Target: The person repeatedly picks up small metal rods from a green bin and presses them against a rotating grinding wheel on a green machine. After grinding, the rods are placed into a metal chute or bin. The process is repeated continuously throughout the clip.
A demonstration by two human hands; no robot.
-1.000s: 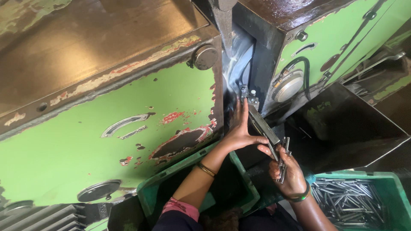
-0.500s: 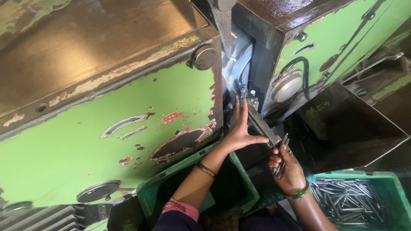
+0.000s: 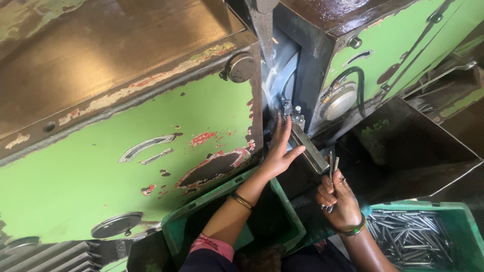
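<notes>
— Comparing with a second ago, what moved?

— Little: the left hand (image 3: 280,153) keeps flat and open against the slanted metal chute (image 3: 308,148) at the green machine (image 3: 151,151). The right hand (image 3: 342,199) has risen slightly, closed on a few thin steel rods (image 3: 333,174) just below the chute's end.

— And the stock?

— Right of that hand, in the green crate (image 3: 443,211). Feeding looks under way.
</notes>
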